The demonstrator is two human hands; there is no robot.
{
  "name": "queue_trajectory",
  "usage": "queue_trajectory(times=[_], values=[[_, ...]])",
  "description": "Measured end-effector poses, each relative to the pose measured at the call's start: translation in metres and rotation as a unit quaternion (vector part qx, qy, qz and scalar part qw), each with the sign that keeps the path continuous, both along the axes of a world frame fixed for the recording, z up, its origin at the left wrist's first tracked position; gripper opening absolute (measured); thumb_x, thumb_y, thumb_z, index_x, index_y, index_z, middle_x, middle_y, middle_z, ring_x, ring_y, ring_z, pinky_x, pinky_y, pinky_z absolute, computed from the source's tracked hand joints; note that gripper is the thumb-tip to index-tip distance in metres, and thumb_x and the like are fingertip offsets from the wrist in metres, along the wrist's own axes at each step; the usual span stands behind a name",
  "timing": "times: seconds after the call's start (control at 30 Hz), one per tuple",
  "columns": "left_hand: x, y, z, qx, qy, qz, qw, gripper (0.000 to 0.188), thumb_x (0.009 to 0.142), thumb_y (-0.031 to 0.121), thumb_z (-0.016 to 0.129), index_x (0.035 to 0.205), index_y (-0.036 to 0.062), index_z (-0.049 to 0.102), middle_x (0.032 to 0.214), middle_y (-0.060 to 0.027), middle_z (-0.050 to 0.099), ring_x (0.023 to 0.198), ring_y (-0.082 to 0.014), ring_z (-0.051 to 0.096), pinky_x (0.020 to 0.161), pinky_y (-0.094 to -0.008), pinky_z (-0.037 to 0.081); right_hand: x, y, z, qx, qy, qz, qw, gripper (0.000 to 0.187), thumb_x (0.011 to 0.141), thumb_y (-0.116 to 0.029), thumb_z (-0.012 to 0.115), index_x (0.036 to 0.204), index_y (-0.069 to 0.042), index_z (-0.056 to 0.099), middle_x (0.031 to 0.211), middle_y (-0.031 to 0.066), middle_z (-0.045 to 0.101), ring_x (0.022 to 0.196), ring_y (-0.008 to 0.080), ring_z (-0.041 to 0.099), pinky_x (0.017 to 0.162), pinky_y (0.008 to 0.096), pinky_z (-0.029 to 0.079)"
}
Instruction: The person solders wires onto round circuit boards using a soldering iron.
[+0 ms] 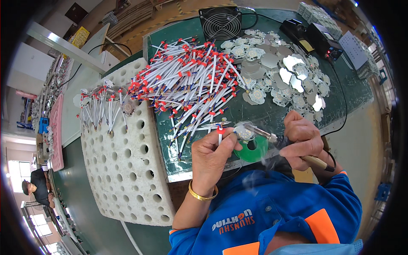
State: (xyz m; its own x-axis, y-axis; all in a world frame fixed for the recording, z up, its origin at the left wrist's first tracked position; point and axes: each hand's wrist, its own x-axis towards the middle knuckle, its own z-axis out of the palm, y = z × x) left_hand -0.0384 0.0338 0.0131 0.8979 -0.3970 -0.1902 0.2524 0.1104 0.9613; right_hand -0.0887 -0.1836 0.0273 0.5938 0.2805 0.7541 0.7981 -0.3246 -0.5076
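My left hand (211, 155) is closed, pinching a short white cable (220, 138) with a red ring on it. Beside its fingertips is a small round circuit board (244, 132); whether the fingers also grip the board I cannot tell. In my right hand (302, 138) is a soldering iron (265, 134), its metal barrel pointing left with the tip over the board. Just below the board lies a green solder spool (245, 154), partly covered by the iron and fingers. Thin smoke drifts beneath it.
Beyond my left hand lies a large heap of white cables (187, 80) with red rings. Metal boards (272, 61) pile up to its right, near a black fan (221, 24) and a black soldering station (321, 40). At left stands a perforated white foam block (123, 170).
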Motion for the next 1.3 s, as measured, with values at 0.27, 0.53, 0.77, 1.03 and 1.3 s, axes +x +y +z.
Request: queue_trajectory(times=[0.27,0.53,0.77,1.03,1.3], values=[[0.001,-0.003,0.002,-0.027,0.014,0.003,1.0,0.02,0.084,0.011,0.058,0.097,-0.0027,0.063,0.069,-0.0036,0.063,0.057,-0.0021,0.046,0.051,-0.0172,0.037,0.008,0.008,-0.001,-0.004,-0.03,-0.029,0.999,0.03,0.058,0.004,0.058,0.085,-0.006,0.062,0.058,0.0015,0.04,0.046,0.0189,0.04,0.051,0.0319,0.037],[-0.002,-0.003,0.003,-0.006,0.001,0.019,1.0,0.021,0.083,0.013,0.059,0.096,-0.0026,0.063,0.067,-0.0025,0.062,0.055,-0.0009,0.043,0.05,-0.0167,0.034,0.002,0.003,-0.001,0.034,0.007,0.048,0.998,0.032,0.055,0.005,0.055,0.083,-0.008,0.063,0.053,-0.0006,0.039,0.043,0.0177,0.038,0.048,0.0308,0.033],[0.0,-0.003,0.0,0.004,-0.018,0.014,1.0,0.022,0.083,0.014,0.059,0.097,-0.0025,0.063,0.066,-0.002,0.061,0.054,-0.0005,0.04,0.048,-0.016,0.031,0.002,0.003,-0.008,0.017,0.004,0.025,1.0,0.029,0.052,-0.001,0.053,0.078,-0.01,0.063,0.053,-0.0013,0.035,0.043,0.0162,0.034,0.048,0.0308,0.03],[0.003,-0.007,0.0,-0.01,0.0,0.011,1.0,0.019,0.083,0.011,0.057,0.095,-0.003,0.063,0.066,-0.0066,0.062,0.054,-0.0046,0.047,0.048,-0.0172,0.035,0.008,-0.002,-0.002,0.002,-0.004,0.021,1.0,0.035,0.053,0.004,0.054,0.084,-0.011,0.064,0.053,-0.0016,0.037,0.043,0.0174,0.036,0.049,0.0292,0.033],[0.005,-0.009,-0.004,-0.036,0.026,0.005,0.999,0.018,0.084,0.011,0.056,0.094,-0.002,0.063,0.066,-0.0057,0.061,0.052,-0.0043,0.044,0.047,-0.017,0.033,0.014,0.008,-0.004,-0.075,0.004,-0.13,0.989,0.024,0.063,-0.007,0.068,0.087,-0.007,0.062,0.065,0.006,0.049,0.048,0.0225,0.046,0.046,0.0324,0.037]])
